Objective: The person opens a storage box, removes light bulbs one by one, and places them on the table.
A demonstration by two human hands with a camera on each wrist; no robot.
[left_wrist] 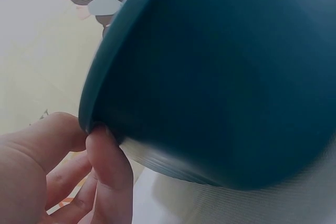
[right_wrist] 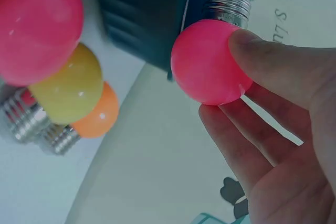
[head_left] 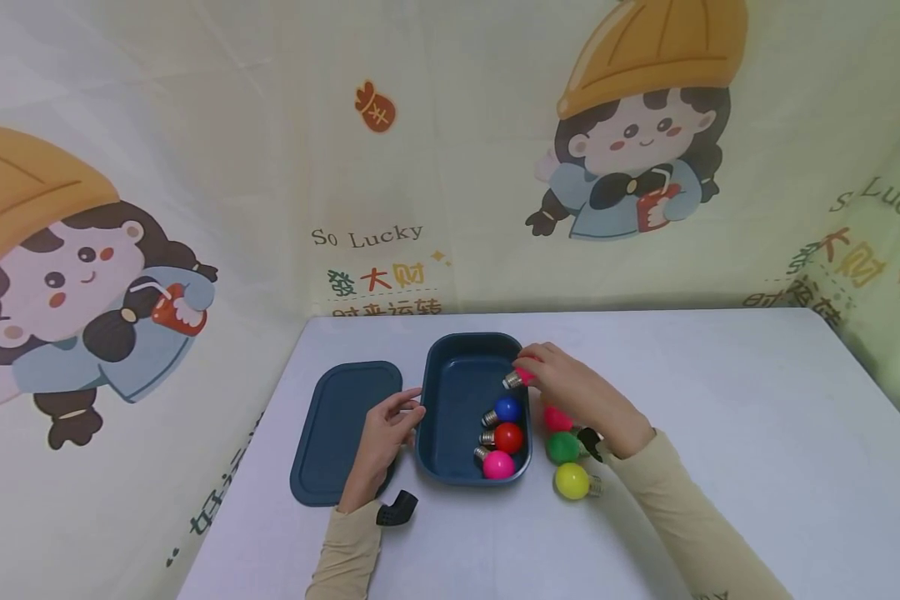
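A dark blue rectangular box (head_left: 437, 392) stands on the table, its left rim pinched between the thumb and finger of my left hand (head_left: 387, 429). Over the box's right rim, my right hand (head_left: 570, 387) holds a pink light bulb (right_wrist: 210, 61) by its round globe, silver screw base toward the box. Inside the box, along its right side, lie a blue bulb (head_left: 507, 408), a red bulb (head_left: 508, 437) and a pink bulb (head_left: 498, 465). My right hand partly covers the bulbs just outside the box.
A dark blue lid (head_left: 345, 417) lies left of the box, partly under my left hand. Right of the box are another pink bulb (head_left: 557, 418), a green bulb (head_left: 562, 447) and a yellow bulb (head_left: 572, 482). An orange bulb (right_wrist: 100, 114) shows in the right wrist view.
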